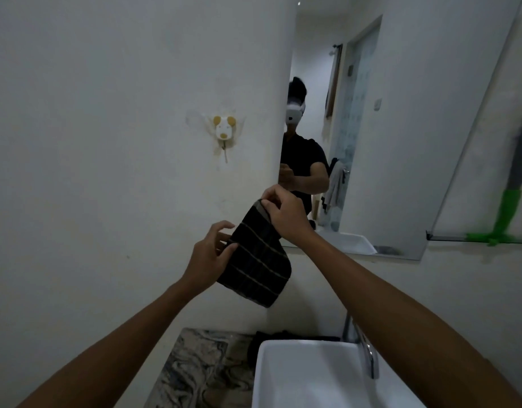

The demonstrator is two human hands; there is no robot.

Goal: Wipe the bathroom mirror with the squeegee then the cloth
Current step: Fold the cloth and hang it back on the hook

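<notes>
Striped cloth hangs above the back edge of the sink, probably soft, light and limp. The right grip pinches its top corner, and the left grip seems to pinch a side edge.

Both forearms bare; reflected, a black short-sleeved shirt; a white headset worn.

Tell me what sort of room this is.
Most likely a bathroom: a white basin with a tap at its rim, a wall mirror above, and a dark striped towel pinched in the right hand.
</notes>
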